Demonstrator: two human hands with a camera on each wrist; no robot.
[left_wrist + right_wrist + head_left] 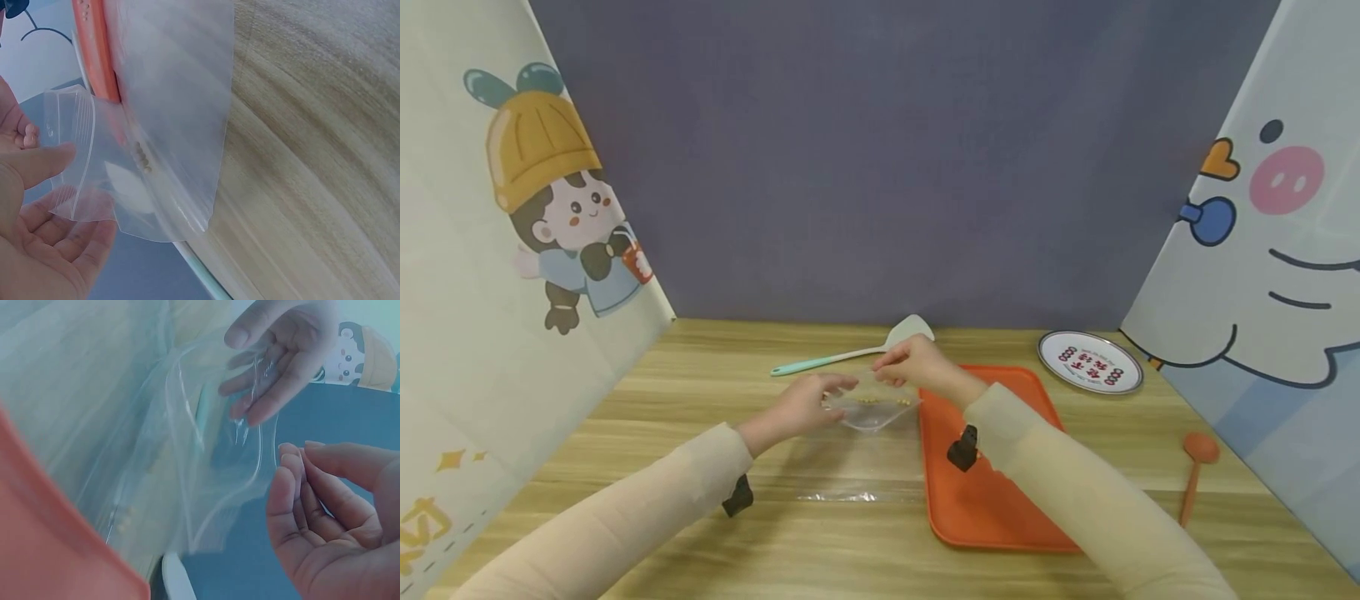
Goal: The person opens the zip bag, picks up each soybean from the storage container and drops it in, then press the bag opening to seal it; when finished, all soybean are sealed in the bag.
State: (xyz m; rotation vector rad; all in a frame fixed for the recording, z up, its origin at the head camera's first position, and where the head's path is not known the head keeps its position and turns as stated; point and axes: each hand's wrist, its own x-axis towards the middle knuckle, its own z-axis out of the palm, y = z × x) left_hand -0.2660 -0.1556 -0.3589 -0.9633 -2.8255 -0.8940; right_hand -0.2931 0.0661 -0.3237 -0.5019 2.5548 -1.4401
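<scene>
A clear zip-top plastic bag (871, 423) hangs with its mouth spread, its lower part reaching down to the wooden table. Several small yellowish beans (143, 157) show through the film. At the bag's left edge, my left hand (808, 406) holds the plastic, thumb on one side and fingers on the other. My right hand (334, 519) is just beside the mouth, thumb and fingertips brought together; I cannot tell whether something tiny is between them. An orange-red tray (992, 500) lies to the right, partly under my right forearm.
Behind the hands lies a spatula (827, 361) with a mint handle and pale head. An oval plate (1091, 362) with red lettering sits at the back right. A reddish-orange spoon (1195, 467) rests near the right wall. A dark panel (895, 167) closes off the back.
</scene>
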